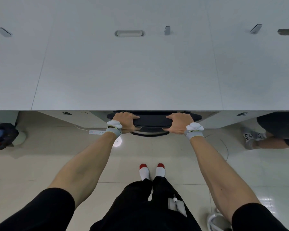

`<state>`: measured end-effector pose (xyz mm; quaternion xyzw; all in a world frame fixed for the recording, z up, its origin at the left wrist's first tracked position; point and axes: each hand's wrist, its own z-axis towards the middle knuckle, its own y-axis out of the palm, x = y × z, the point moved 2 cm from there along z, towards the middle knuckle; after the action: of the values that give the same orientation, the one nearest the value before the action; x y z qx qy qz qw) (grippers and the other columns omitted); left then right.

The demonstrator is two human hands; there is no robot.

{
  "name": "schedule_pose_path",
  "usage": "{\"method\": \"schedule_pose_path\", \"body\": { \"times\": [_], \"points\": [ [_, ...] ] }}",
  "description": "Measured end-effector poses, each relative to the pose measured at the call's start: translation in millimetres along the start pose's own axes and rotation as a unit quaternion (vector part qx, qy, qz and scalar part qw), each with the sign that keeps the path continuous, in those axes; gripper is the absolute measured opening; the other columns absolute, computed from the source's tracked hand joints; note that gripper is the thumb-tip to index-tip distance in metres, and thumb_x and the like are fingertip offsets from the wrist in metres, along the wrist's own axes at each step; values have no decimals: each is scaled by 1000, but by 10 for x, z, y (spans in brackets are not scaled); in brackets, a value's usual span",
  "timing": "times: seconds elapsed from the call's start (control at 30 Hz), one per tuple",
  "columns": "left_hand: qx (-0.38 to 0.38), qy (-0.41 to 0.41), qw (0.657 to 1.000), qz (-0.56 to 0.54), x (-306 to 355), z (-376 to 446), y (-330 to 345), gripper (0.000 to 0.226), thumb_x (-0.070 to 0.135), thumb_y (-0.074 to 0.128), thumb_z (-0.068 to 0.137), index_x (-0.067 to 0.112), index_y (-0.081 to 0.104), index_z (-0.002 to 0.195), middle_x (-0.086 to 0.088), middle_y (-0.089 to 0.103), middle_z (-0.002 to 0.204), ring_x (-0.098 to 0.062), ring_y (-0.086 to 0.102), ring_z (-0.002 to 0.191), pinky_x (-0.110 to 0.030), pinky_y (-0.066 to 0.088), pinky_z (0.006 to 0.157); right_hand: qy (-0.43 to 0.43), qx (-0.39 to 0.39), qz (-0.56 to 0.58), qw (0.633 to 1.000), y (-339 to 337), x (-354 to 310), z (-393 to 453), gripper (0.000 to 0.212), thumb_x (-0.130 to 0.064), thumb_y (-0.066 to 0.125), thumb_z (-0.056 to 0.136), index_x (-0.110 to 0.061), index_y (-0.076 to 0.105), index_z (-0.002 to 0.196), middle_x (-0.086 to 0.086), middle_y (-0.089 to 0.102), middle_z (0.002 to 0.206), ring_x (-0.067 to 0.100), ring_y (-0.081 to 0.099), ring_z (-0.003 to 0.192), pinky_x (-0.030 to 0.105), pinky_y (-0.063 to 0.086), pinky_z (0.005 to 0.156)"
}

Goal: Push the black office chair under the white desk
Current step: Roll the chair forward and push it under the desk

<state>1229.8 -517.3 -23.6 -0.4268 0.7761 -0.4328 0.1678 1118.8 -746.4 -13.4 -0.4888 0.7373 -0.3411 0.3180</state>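
Observation:
The black office chair (153, 121) shows only the top of its backrest, just below the front edge of the white desk (123, 72). The seat and base are hidden under the desk. My left hand (125, 121) grips the left part of the backrest top, fingers over it. On the right part, my right hand (179, 123) holds it the same way. Both wrists wear grey bands.
A white power strip (97, 132) with its cord lies on the tiled floor at the left. A dark bag (2, 135) sits at the far left. Another person's leg and shoe (252, 138) are at the right. My feet (152, 170) stand behind the chair.

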Motion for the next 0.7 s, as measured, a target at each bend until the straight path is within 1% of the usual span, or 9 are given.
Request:
{"method": "schedule_pose_path", "body": {
  "times": [0.4, 0.7],
  "points": [
    [-19, -7, 1000, -14, -5, 55, -26, 74, 76, 61, 98, 44, 50, 164, 14, 54, 166, -24, 59, 148, -42, 50, 117, -10, -15, -12, 1000, -70, 25, 59, 78, -75, 67, 95, -35, 58, 161, -9, 64, 160, 26, 65, 141, 41, 52, 116],
    [-43, -7, 999, -10, 31, 19, -38, 75, 76, 58, 100, 42, 47, 166, 12, 51, 169, -24, 54, 152, -45, 48, 121, -15, -20, -19, 1000, -76, 25, 9, 77, -76, 66, 95, -34, 61, 159, -8, 66, 157, 26, 67, 139, 42, 52, 115]
  ]
}}
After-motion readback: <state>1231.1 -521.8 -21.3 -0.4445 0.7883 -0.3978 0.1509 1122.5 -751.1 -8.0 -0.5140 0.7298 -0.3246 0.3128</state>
